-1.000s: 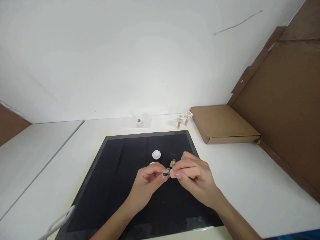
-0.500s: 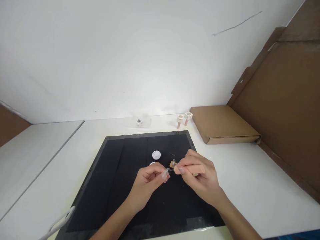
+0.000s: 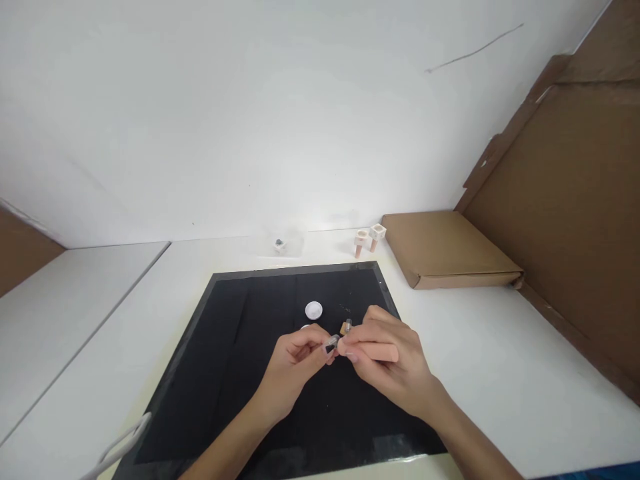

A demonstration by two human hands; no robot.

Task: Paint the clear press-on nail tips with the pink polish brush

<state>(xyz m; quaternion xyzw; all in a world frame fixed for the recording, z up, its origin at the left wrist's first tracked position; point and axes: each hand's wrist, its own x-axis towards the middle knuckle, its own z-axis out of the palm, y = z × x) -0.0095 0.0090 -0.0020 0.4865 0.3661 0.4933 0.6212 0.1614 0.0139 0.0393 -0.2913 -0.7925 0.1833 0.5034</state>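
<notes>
**Clear part [image 3: 332, 343] and peach-handled tool [image 3: 377, 351] held end to end over the mat [image 3: 320, 427]**

Nearest: white loop [image 3: 107, 459], partly cut off by the frame, at the mat's near left corner.

Left hand [image 3: 287, 367]: thumb and fingertips pinched on the clear part, right of mat centre. Dark patch shows in it; can't tell if that's the tool's tip. Right hand [image 3: 400, 353]: thumb and fingers clamped on the handle near its left end, which meets the part or sits just beside it.

Handling, my read: part is light, stiff, probably slick and easy to scratch; take it by the rim, light pinch. Tool light, rigid; grip low, near the working end.

Just past the right fingers: tan block [image 3: 343, 330], small clear piece on or behind it, can't tell which. White dish [image 3: 314, 310] toward the mat's far edge; second dish mostly hidden by the left hand.

Surface: black mat on a white tabletop [image 3: 500, 373]. Back edge: clear tray [image 3: 295, 248]; two square-headed holders [image 3: 361, 238] past the mat's far right corner; flat cardboard box [image 3: 450, 247] right of them.

Room: white wall [image 3: 300, 120] behind, cardboard panel [image 3: 560, 200] right.
</notes>
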